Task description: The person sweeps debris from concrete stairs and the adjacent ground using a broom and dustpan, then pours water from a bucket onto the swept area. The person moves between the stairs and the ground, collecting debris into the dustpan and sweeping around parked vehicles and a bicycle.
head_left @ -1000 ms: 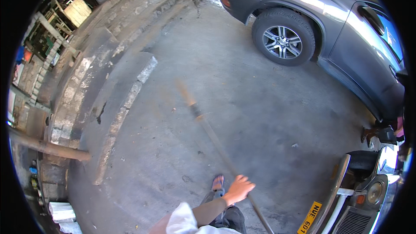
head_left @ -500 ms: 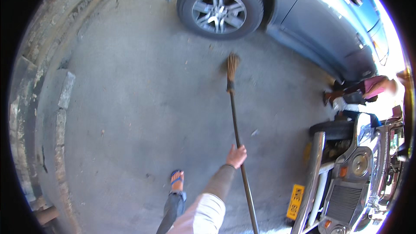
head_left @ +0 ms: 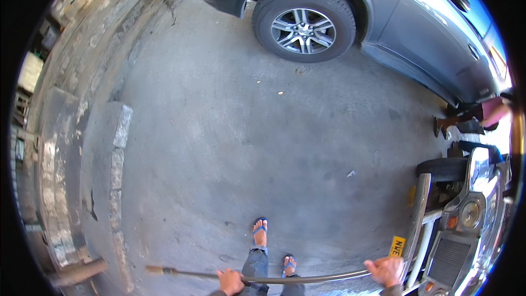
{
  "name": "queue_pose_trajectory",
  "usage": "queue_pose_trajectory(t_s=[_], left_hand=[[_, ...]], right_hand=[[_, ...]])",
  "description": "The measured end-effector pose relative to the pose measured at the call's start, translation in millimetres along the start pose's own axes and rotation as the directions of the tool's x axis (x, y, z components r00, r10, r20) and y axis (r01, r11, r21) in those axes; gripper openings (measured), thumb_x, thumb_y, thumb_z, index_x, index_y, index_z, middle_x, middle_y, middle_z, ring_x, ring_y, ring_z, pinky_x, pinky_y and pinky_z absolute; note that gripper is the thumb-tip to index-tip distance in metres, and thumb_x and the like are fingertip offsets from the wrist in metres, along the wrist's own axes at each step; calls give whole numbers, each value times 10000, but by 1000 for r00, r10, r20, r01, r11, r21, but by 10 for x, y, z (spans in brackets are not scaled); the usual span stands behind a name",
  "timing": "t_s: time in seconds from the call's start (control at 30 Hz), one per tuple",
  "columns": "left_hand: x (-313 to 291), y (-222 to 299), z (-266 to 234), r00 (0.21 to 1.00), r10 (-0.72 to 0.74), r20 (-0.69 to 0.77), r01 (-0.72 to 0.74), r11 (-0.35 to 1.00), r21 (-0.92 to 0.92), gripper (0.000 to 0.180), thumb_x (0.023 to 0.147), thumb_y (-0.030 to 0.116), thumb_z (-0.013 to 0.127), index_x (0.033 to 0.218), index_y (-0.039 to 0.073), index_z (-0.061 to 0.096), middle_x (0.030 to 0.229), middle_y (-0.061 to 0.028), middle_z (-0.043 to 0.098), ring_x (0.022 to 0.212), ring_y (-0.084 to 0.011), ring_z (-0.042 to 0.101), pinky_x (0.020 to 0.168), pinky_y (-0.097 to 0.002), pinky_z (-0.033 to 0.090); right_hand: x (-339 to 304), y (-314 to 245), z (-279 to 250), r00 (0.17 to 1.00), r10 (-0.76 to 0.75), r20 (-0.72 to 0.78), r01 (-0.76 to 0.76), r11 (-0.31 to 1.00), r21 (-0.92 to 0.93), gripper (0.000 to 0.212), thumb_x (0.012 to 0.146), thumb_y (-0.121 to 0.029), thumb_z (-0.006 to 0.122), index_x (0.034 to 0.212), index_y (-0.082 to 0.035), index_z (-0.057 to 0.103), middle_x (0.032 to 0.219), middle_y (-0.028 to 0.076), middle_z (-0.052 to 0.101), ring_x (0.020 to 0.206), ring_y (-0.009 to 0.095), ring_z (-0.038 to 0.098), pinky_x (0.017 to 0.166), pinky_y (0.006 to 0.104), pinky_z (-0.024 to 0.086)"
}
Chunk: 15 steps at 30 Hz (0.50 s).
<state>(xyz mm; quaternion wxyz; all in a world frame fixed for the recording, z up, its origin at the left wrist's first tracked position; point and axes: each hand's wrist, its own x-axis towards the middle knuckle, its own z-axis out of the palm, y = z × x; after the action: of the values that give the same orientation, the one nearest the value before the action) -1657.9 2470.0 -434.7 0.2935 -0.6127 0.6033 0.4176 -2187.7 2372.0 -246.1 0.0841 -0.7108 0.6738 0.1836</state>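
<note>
A broom with a long, thin handle (head_left: 312, 280) lies crosswise, close in front of my body. Its straw head (head_left: 155, 269) points left and looks small and a little blurred. My left hand (head_left: 230, 282) is closed around the handle near the head. Toward the other end, my right hand (head_left: 386, 272) wraps the handle, its thumb resting along it. My feet in blue flip-flops (head_left: 260, 230) stand on the concrete floor just beyond the handle.
A dark grey car with a large wheel (head_left: 304, 24) stands ahead. On the right is a vehicle with a metal bumper (head_left: 417, 214) and a yellow plate (head_left: 397, 246), close to my right hand. A person (head_left: 476, 115) is behind it. Stone blocks (head_left: 118, 170) edge the floor at left.
The broom has swung from pointing ahead on the floor to lying crosswise near me, its head now left. Both hands now show on it; before, only one did. The view has shifted left.
</note>
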Motion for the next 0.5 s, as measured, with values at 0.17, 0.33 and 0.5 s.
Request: queue_pose_trajectory(t_s=[0.17,0.33,0.5], left_hand=[[-416,958,-183,893,375,-250,-415,901,-128,208,797,309,698,943,206,804,815,-148,730,801,-340,720,830,-578,514],[41,2341,-1013,609,784,-118,-784,618,58,100,765,196,676,828,186,752,803,-43,693,921,-239,661,911,-489,402],[1269,4296,-1471,175,975,-140,-916,213,339,18,744,174,705,725,174,706,731,1,667,829,-190,636,819,-385,426]], right_hand=[[-1255,1166,-226,966,197,166,-210,975,67,486,921,-428,654,596,-66,678,439,82,494,403,265,498,484,407,408],[-3629,1177,-292,604,653,457,-734,680,-2,661,969,-673,444,972,-105,783,869,164,737,796,363,684,720,501,519],[-3881,162,129,295,950,99,-955,297,2,730,978,-699,385,912,-85,773,885,177,738,862,391,702,778,504,551]])
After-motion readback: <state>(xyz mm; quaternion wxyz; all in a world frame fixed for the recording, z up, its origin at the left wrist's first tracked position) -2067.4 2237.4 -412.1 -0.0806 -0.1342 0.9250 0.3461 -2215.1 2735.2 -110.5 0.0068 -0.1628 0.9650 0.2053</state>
